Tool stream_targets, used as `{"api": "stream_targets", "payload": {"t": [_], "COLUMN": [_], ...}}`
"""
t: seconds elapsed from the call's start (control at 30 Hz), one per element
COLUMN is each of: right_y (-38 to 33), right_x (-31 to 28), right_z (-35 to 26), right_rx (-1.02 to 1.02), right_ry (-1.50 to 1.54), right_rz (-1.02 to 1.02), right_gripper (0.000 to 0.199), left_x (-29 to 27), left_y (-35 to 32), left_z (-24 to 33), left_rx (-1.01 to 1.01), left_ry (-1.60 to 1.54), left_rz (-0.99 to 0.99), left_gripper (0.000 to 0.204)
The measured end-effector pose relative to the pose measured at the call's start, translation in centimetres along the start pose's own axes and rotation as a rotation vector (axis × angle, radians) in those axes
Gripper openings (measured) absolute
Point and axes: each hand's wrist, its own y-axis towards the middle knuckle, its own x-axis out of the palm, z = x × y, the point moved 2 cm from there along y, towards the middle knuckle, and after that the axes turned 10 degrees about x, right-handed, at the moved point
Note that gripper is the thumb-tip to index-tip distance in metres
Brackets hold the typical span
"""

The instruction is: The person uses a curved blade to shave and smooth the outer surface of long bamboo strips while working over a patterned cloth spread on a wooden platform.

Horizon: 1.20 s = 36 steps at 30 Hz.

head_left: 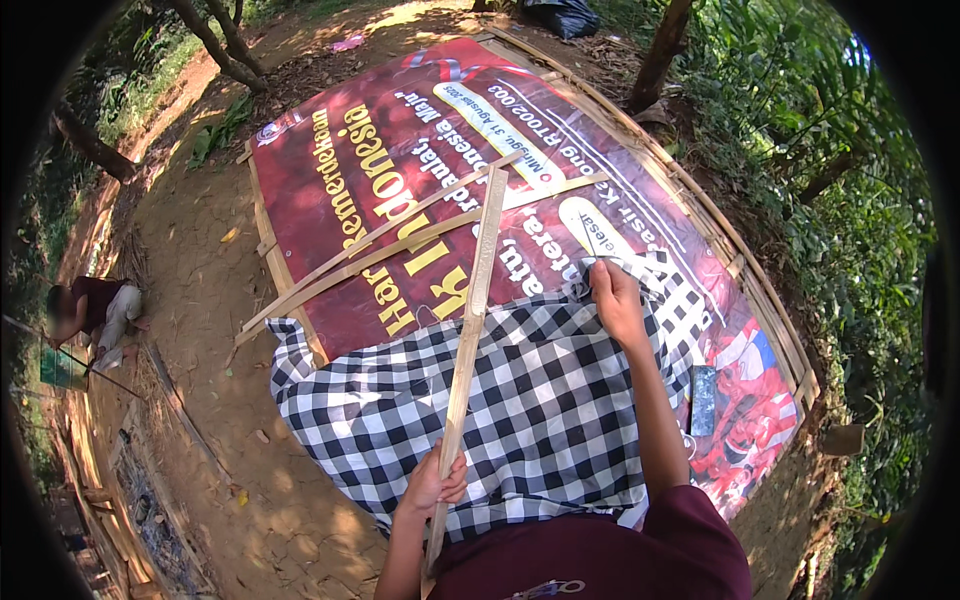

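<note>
Large yellow lettering (378, 152), smaller white lettering (437, 152), on maroon banner (297, 190)

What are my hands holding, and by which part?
Your left hand holds a bamboo slat by its lower part, nearer you. Your right hand is at the checkered cloth, near its far edge; its grip is unclear.

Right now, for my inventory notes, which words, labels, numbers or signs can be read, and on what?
Wording is not copied here; only its look and place.
Dark red banner: large yellow lettering, legible in part, crossed by wooden strips.
Same banner: white lettering, partly hidden by the checkered cloth.
Two pale rounded labels on it: dark lettering, small.
Corner emblem: too small to read.
Maroon shirt: pale print, too incomplete to read.
</note>
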Motion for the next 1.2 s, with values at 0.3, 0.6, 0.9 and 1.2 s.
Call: {"api": "stream_targets", "payload": {"t": [0.3,0.6,0.9,1.2], "right_y": [-5.1,-3.5,-3.1,-1.5], "right_x": [3.0,3.1,5.2,4.4], "right_z": [-5.2,-4.3,-2.9,-3.1], "right_rx": [-0.348,-0.344,-0.246,-0.223], "right_ry": [-0.369,-0.534,-0.499,-0.333], "right_rz": [-0.159,-0.016,-0.049,-0.014], "right_gripper": [0.032,0.04,0.042,0.041], "left_x": [0.6,1.9,1.1,2.2], "left_y": [0.9,0.3,1.4,1.5], "left_z": [-1.3,-3.0,-2.9,-3.1], "left_rx": [0.091,0.43,0.309,0.456], "left_ry": [0.172,0.796,0.698,0.82], "left_rz": [0.067,0.436,0.496,0.418], "left_gripper": [0.053,0.049,0.049,0.051]}}
